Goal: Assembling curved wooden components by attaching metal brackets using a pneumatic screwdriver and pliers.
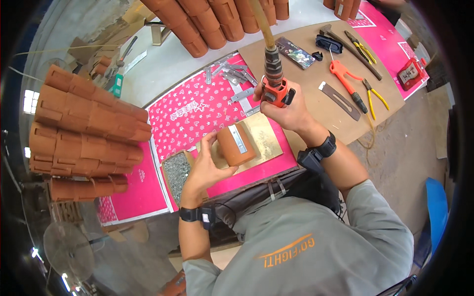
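My left hand (206, 170) is closed around the left side of a short terracotta-coloured cylinder (225, 150), thumb on its near side. A pale metal strip (237, 138) lies lengthwise along the cylinder's upper face. The cylinder rests on a tan board (270, 135). Above and right of it, my right hand (289, 112) grips a red-and-dark power screwdriver (273, 74), its grip partly hidden by my fingers. A hose runs from the tool to the top edge. Beside my left hand sits a box of small grey metal pieces (177, 173), probably screws.
Stacked terracotta-coloured cylinders (89, 118) stand at the left, with more (212, 22) at the back. Loose metal strips (236, 75) lie on the pink sheet (190, 111). To the right are a phone (295, 53), a hammer (353, 49), yellow-handled pliers (376, 100) and an orange-handled tool (343, 76).
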The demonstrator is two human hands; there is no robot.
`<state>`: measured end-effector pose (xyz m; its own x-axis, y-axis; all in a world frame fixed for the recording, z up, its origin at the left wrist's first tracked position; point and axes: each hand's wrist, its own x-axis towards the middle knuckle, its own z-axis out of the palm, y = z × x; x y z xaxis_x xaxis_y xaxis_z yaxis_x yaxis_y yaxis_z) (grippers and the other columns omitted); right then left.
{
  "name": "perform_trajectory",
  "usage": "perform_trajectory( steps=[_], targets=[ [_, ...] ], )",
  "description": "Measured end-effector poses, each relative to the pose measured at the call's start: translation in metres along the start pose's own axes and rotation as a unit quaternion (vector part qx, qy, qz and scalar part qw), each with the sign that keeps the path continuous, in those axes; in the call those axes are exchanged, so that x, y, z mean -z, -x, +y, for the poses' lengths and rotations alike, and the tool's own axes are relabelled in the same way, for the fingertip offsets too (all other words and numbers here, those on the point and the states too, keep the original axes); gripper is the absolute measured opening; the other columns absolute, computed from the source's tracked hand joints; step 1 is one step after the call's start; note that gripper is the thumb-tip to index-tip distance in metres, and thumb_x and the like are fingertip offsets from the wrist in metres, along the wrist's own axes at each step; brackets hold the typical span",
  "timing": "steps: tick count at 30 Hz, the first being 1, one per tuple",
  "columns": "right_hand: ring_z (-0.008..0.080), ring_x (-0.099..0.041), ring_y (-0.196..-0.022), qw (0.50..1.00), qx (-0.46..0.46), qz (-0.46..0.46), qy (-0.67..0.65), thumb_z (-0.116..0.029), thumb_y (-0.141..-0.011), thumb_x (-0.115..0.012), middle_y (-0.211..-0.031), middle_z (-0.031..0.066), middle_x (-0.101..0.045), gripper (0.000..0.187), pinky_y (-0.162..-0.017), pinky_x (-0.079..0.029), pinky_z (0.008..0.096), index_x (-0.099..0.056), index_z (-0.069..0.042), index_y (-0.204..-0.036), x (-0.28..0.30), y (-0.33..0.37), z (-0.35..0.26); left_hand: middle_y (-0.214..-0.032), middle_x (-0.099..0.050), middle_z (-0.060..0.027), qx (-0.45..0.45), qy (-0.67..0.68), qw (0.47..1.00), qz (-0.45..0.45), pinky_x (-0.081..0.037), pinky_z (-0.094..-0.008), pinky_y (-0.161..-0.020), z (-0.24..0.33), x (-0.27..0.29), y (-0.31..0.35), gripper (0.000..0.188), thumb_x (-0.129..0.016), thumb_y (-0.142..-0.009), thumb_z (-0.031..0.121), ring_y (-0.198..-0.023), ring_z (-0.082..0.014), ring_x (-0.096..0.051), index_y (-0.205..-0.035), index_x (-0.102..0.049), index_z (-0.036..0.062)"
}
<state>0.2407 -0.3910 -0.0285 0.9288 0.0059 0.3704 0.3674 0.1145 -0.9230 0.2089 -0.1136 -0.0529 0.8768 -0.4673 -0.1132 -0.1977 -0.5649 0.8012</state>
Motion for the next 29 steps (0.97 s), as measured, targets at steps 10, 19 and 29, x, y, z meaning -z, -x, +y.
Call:
perform_trajectory(
  steps=[10, 19, 29],
  targets=[
    [0.0116, -0.063, -0.083, 0.999, -0.008, 0.015, 0.048, 0.004, -0.074, -0.063, -0.09, 0.0048, -0.066, 0.026, -0.078, -0.052, 0.0288, -0.061, 0.0, -0.1, -0.003, 0.009, 0.035, -0.128, -0.053, -0.0231, 0.045, -0.125, 0.978, 0.159, -0.049, -0.0431, -0.099, 0.012, -0.033, -0.006, 0.084, -0.085, -0.075, 0.025, -0.124, -0.0332, -0.053, -0.142, -0.038, 0.0038],
    [0.0125, -0.063, -0.082, 0.998, -0.01, -0.016, 0.062, 0.003, -0.072, -0.063, -0.088, 0.0051, -0.067, 0.025, -0.076, -0.052, 0.0293, -0.063, -0.001, -0.096, 0.002, 0.006, 0.037, -0.13, -0.053, -0.0235, 0.053, 0.018, 0.993, 0.1, -0.053, -0.0414, -0.095, 0.054, -0.057, 0.057, 0.091, -0.086, -0.072, 0.015, -0.118, -0.0329, -0.06, -0.142, -0.03, 0.0021],
    [0.0201, -0.068, -0.103, 0.998, 0.023, -0.055, 0.019, 0.008, -0.077, -0.064, -0.104, 0.0103, -0.07, 0.038, -0.093, -0.054, 0.0356, -0.061, 0.0, -0.114, 0.01, -0.001, 0.127, -0.135, -0.055, -0.0155, 0.019, -0.01, 0.978, 0.208, -0.05, -0.04, -0.094, 0.034, -0.065, 0.109, 0.086, -0.088, -0.07, 0.02, -0.118, -0.0313, -0.06, -0.141, -0.043, 0.005]
  ],
)
